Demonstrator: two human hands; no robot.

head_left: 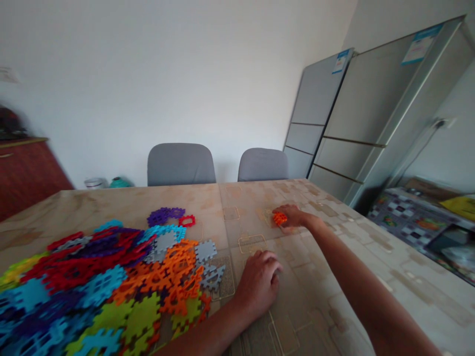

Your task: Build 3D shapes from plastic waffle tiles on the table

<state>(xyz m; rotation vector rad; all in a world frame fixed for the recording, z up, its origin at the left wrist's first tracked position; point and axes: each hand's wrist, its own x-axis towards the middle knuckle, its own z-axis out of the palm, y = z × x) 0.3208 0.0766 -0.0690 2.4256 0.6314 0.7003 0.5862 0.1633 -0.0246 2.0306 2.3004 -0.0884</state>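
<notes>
My right hand [293,216] reaches far out over the table. Its fingers close round a small orange interlocking plastic piece [280,218], possibly a stack of them, at the tabletop. Nearer to me, my left hand [260,277] rests on the table with fingers curled in; nothing shows in it, though its palm is hidden. Left of that hand spreads a heap of flat toothed plastic pieces: orange [178,264], grey [213,277], green [143,316], red [74,264] and blue [104,287]. Purple pieces [163,216] and a red frame-shaped piece [187,221] lie beyond the heap.
A patterned cover [334,277] lies over the table. Two grey chairs [181,165] stand at its far side, before a white wall. Tall grey cabinets or fridges [356,109] are at the right, near a low surface with a checked cover [408,222]. A reddish-brown cabinet [29,173] stands left.
</notes>
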